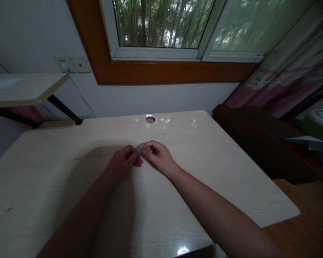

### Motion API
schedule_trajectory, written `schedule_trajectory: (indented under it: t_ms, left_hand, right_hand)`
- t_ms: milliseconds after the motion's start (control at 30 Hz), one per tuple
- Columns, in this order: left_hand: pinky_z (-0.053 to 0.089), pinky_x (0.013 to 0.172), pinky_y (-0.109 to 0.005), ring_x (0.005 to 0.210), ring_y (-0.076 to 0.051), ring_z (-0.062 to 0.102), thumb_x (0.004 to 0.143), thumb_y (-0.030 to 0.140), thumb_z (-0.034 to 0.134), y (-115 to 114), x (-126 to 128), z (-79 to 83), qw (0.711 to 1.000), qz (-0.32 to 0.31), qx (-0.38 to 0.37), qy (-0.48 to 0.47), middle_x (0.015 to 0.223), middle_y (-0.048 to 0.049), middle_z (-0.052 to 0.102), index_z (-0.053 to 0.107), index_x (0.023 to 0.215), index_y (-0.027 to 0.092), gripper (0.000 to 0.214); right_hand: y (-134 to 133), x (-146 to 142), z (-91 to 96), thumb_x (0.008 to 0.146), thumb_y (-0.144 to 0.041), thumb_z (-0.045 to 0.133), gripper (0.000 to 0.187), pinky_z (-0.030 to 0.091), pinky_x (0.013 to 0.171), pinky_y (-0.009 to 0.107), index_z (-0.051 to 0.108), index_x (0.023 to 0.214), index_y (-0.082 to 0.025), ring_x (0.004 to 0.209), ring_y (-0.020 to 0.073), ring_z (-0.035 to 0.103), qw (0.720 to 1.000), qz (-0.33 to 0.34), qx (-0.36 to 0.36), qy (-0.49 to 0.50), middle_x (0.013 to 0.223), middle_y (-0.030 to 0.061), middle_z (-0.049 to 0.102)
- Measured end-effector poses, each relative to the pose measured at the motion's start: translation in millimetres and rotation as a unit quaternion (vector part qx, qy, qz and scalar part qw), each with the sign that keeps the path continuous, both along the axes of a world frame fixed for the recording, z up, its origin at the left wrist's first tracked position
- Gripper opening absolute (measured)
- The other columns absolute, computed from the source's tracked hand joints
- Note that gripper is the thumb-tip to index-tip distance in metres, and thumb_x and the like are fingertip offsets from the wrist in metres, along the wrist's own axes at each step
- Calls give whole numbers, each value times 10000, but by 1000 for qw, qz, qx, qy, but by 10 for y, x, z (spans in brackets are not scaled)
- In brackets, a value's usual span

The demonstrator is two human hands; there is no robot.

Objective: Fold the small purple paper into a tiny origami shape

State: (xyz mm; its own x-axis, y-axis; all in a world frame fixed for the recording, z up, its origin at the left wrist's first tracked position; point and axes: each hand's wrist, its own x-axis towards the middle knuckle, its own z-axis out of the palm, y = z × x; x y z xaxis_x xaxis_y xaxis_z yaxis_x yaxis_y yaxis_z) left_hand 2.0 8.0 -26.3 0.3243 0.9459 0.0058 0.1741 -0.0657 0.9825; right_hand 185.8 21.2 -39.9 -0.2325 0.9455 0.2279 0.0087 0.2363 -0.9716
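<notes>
A small, curved purple strip (140, 149) is held between my two hands, just above the middle of the pale wood-grain desk (161, 200). What kind of thing it is does not show clearly, as fingertips cover both its ends. My left hand (125, 159) pinches its lower left end between thumb and forefinger, the other fingers curled below. On the upper right end, my right hand (157, 154) closes with thumb and fingertips. Both forearms reach in from the near side.
A round cable hole (150, 120) sits near the desk's back edge. To the left stands a raised shelf (27, 89) on black legs. Behind are a window (164, 53) and wall sockets (72, 65); a dark wooden piece of furniture (258, 139) borders the right side.
</notes>
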Motion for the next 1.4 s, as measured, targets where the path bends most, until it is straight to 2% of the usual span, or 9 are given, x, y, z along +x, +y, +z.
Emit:
schedule_trajectory:
  t_ms: [200, 333, 500, 633, 833, 1400]
  left_hand:
    - [567, 677, -298, 667, -169, 704, 858, 413, 640, 5, -14, -23, 1000, -7, -4, 14, 739, -37, 730, 581, 825, 182, 241]
    - [571, 671, -301, 652, -169, 706, 860, 407, 640, 7, -15, -15, 1000, -3, -8, 19, 724, -34, 730, 582, 819, 183, 236]
    - [564, 677, -295, 664, -164, 701, 872, 381, 631, 3, -16, -1, 1000, 0, -15, 0, 740, -37, 732, 589, 816, 178, 214]
    - [556, 658, -290, 641, -160, 694, 866, 392, 642, 11, -21, -9, 999, 11, -26, -27, 721, -31, 730, 582, 804, 177, 233]
    - [547, 654, -276, 644, -155, 689, 871, 402, 643, 4, -14, 3, 999, 2, -28, -24, 730, -31, 729, 588, 805, 170, 247]
    - [562, 681, -286, 666, -156, 696, 881, 376, 623, -8, 10, 31, 1000, -2, -14, 8, 751, -40, 731, 588, 805, 170, 222]
  right_hand:
    - [1, 10, -11, 832, -317, 674, 125, 495, 694, 275, 654, 859, -197, 725, 135, 619, 1000, 2, 8, -13, 813, 20, 683]
    - [-7, 11, 12, 836, -310, 679, 116, 497, 701, 277, 666, 864, -199, 725, 135, 621, 1000, 8, 11, -11, 806, 18, 682]
    - [-22, -4, 40, 832, -317, 697, 143, 511, 740, 287, 689, 920, -204, 766, 140, 641, 1000, 8, -10, 27, 832, 20, 700]
    - [1, -10, -9, 829, -308, 708, 201, 514, 787, 288, 684, 1011, -225, 817, 137, 657, 997, 20, -21, 71, 884, 15, 705]
    - [32, -9, -40, 786, -276, 742, 172, 519, 784, 287, 683, 934, -210, 790, 137, 659, 993, 22, -53, 103, 844, 8, 708]
    - [11, -14, 4, 765, -288, 757, 154, 503, 721, 287, 673, 861, -201, 734, 133, 638, 995, 0, -53, 83, 805, 6, 698]
